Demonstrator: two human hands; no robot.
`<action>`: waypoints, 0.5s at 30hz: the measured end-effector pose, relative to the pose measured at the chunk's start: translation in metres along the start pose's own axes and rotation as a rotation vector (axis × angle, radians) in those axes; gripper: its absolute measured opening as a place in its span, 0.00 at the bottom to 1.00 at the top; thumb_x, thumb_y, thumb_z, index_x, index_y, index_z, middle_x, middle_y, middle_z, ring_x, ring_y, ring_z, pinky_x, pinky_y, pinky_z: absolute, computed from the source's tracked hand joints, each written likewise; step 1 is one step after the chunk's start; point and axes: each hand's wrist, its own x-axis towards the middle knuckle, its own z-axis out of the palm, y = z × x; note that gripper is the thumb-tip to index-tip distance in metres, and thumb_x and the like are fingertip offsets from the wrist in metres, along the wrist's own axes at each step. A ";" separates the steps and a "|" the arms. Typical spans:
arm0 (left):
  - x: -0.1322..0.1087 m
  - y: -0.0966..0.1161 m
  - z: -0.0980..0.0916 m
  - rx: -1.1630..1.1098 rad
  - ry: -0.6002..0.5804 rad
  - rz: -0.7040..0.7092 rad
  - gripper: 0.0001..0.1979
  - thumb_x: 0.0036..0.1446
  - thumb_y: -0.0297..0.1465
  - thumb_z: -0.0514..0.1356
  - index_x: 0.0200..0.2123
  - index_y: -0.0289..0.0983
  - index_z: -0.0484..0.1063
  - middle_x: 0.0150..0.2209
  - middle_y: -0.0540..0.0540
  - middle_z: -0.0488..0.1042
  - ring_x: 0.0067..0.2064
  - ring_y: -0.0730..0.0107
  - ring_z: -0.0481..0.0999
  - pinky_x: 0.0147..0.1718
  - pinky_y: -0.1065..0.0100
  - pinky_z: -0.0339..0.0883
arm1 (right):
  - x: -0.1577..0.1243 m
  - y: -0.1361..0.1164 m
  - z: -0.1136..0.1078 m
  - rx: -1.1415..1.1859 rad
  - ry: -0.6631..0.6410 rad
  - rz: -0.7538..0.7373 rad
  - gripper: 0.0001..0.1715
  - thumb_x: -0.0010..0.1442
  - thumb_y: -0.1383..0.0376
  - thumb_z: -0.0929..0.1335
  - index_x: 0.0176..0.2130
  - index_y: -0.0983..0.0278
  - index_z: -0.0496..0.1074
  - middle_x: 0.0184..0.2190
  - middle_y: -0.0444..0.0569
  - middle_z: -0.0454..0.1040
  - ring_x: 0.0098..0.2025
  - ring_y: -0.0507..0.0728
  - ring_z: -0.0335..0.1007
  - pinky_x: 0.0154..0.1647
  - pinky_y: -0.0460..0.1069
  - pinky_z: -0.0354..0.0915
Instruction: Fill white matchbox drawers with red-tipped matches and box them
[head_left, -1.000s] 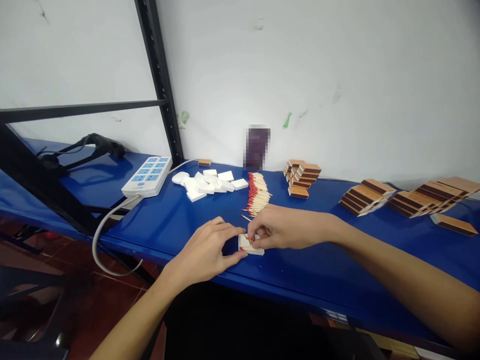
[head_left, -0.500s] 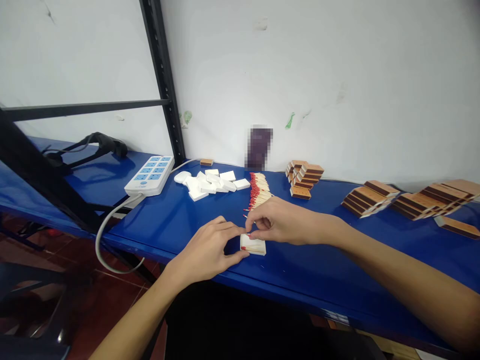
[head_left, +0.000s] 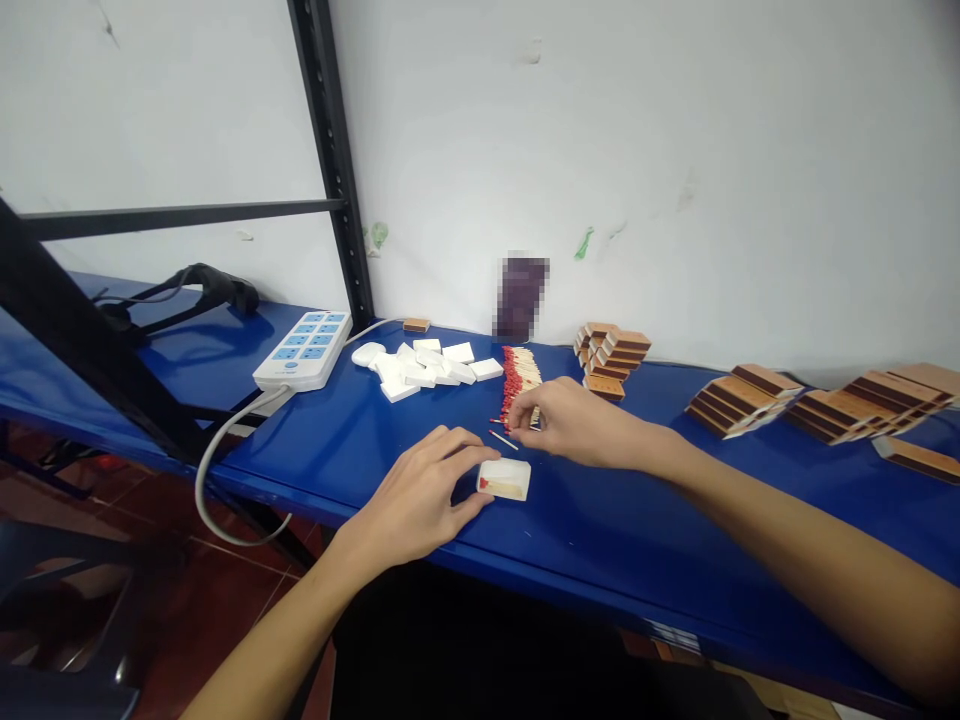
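Thumb and fingers of my left hand (head_left: 424,495) grip the left end of a small white inner matchbox tray (head_left: 516,468). It tilts toward me, and a few red-tipped matches lie along its near side. My right hand (head_left: 559,420) is above and to the right of the tray, fingertips pinched together at the near end of a pile of red-headed matches (head_left: 523,368). What is between those fingertips is hidden. One loose match (head_left: 504,440) lies on the table just below the fingers.
Several white trays (head_left: 420,368) lie heaped at the left of the matches. Stacked matchbox sleeves (head_left: 615,350) stand behind my right hand, with more sleeves (head_left: 739,398) farther right. A white power strip (head_left: 304,350) with its cable sits by the black rack post (head_left: 334,160).
My right hand has moved from the tray up to the match pile. The tray is now tilted toward me in my left hand, and its matches lie along the near side.
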 end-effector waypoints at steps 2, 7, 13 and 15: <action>0.000 0.001 -0.001 -0.007 0.003 0.002 0.14 0.60 0.29 0.60 0.50 0.40 0.68 0.47 0.47 0.71 0.47 0.63 0.70 0.48 0.61 0.65 | 0.002 0.002 0.009 -0.046 -0.024 0.002 0.10 0.57 0.67 0.65 0.33 0.66 0.76 0.30 0.49 0.78 0.31 0.54 0.71 0.33 0.47 0.61; 0.001 0.002 -0.003 -0.010 -0.009 0.004 0.13 0.59 0.29 0.60 0.48 0.40 0.67 0.46 0.47 0.71 0.46 0.63 0.69 0.47 0.61 0.64 | 0.006 0.003 0.024 -0.194 -0.028 0.057 0.13 0.59 0.66 0.63 0.29 0.65 0.75 0.26 0.49 0.76 0.28 0.53 0.68 0.29 0.47 0.57; 0.002 0.002 -0.002 0.000 -0.026 0.006 0.14 0.59 0.31 0.61 0.48 0.40 0.67 0.45 0.48 0.71 0.44 0.64 0.70 0.46 0.61 0.64 | 0.004 -0.002 0.020 -0.236 -0.088 0.097 0.09 0.58 0.68 0.63 0.30 0.64 0.74 0.29 0.48 0.76 0.29 0.52 0.67 0.27 0.46 0.54; 0.002 0.003 -0.002 0.007 -0.038 0.001 0.13 0.59 0.33 0.61 0.48 0.41 0.68 0.44 0.48 0.71 0.43 0.64 0.70 0.45 0.62 0.65 | 0.001 -0.004 0.016 -0.240 -0.150 0.100 0.07 0.55 0.69 0.64 0.30 0.64 0.72 0.28 0.48 0.75 0.29 0.52 0.67 0.26 0.46 0.53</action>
